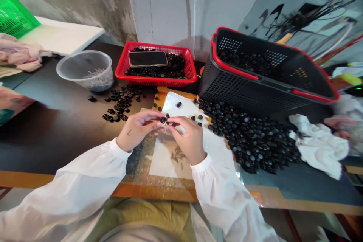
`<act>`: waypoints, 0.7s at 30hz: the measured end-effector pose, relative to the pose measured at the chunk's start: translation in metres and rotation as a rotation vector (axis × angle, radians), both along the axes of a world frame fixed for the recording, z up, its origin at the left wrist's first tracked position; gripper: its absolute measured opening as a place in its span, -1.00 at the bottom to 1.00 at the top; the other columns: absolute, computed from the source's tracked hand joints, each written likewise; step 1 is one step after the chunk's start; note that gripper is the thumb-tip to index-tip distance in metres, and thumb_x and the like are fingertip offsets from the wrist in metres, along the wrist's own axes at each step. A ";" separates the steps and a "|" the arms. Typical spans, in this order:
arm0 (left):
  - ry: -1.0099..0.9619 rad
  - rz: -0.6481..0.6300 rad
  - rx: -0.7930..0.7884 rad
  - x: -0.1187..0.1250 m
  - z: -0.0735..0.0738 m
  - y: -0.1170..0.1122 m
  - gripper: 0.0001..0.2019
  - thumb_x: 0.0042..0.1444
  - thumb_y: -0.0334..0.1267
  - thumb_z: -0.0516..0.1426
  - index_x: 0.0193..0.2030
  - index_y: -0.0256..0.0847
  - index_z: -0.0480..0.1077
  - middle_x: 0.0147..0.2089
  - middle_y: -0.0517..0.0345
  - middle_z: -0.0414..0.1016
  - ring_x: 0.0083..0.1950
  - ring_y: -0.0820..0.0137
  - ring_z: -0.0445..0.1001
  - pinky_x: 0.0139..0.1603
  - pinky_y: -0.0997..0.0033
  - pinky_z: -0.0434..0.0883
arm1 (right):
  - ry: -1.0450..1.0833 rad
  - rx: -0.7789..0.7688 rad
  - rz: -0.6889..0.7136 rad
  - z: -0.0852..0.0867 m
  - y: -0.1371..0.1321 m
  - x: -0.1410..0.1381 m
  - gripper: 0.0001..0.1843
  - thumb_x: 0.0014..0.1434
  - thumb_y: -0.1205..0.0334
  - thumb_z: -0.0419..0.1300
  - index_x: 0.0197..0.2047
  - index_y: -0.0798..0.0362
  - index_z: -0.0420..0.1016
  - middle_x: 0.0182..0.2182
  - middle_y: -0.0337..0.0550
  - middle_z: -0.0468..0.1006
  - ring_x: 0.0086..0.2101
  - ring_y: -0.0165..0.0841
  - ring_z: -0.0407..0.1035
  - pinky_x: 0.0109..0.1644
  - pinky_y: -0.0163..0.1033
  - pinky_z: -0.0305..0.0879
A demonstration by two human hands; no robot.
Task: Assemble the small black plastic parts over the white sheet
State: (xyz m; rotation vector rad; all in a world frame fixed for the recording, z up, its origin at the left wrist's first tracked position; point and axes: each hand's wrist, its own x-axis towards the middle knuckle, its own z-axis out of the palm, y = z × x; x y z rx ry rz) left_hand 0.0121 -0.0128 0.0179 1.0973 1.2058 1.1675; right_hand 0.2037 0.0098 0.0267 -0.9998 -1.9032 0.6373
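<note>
Above a white sheet [166, 159], my left hand [138, 128] pinches a small black round part [162, 120] between thumb and fingers. My right hand [188, 138] meets it from the other side, thumb and forefinger closed at the same spot. A second small dark piece seems to sit at the right fingertips, too small to name. Several small brown pieces [177, 154] lie on the sheet below my hands. Loose black caps [124, 100] are scattered beyond my left hand. To the right spreads a large heap of black caps [249, 136].
A clear plastic tub [66, 69] holds thin metallic pieces. Behind, a red basket [159, 81] holds black parts with a phone [148, 59] on top. A tall black basket [229, 87] with red rim stands at right, near a crumpled white cloth [320, 143]. The table's front edge [159, 192] is near me.
</note>
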 end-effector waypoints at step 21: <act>0.110 0.081 0.093 0.005 0.004 -0.002 -0.74 -0.02 -0.14 0.40 -0.19 -0.18 0.68 -0.22 0.04 0.70 -0.31 0.33 0.62 -0.30 0.41 0.60 | 0.168 -0.200 0.039 0.001 0.002 0.000 -0.89 0.20 0.24 0.35 -0.18 -0.09 0.68 -0.23 -0.19 0.71 -0.25 -0.29 0.59 -0.06 -0.20 0.53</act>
